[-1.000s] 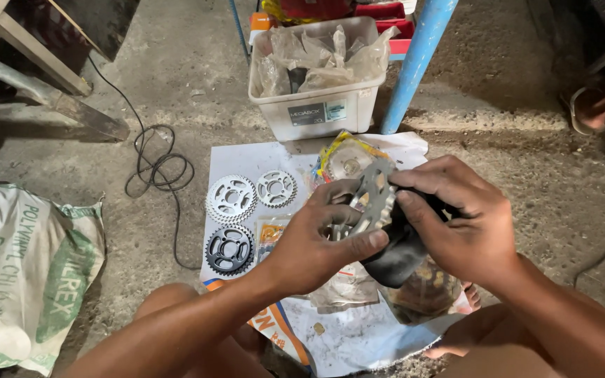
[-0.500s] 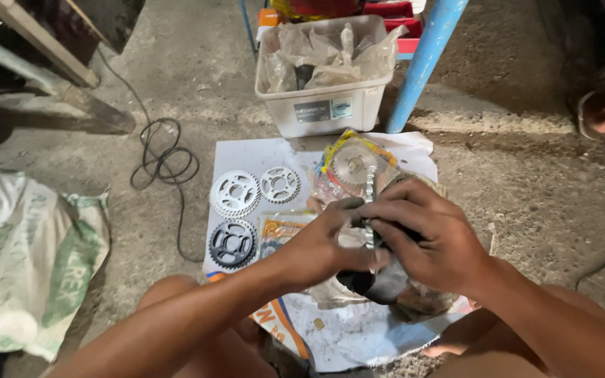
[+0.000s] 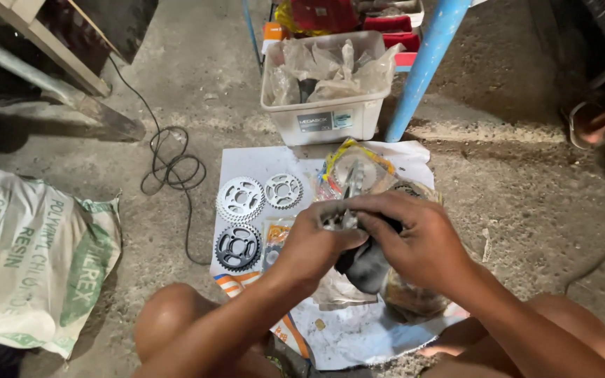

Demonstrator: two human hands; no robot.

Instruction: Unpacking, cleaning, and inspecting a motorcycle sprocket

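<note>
White woven sack [image 3: 33, 259], green-printed, seen at left | dark rectangular label [image 3: 325, 121] shown on white tub [image 3: 285, 119] front

View: single head-worn camera, looking steeply down and slightly forward over the wearer's own knees.
Facing: towards the white plastic storage tub [image 3: 325, 105] and the slanted blue painted pole [image 3: 425, 66] at the top of frame.
Near field: left hand [image 3: 314, 245] and right hand [image 3: 414, 241], close to the lens, centre frame.
Mid field: white paper sheet on the concrete floor [image 3: 246, 164], seen almost from above.
Edges: white woven sack with green print [image 3: 33, 255] at left; probably another person's sandalled foot [image 3: 600, 119] at upper right, cropped.
Shared views: only one view.
</note>
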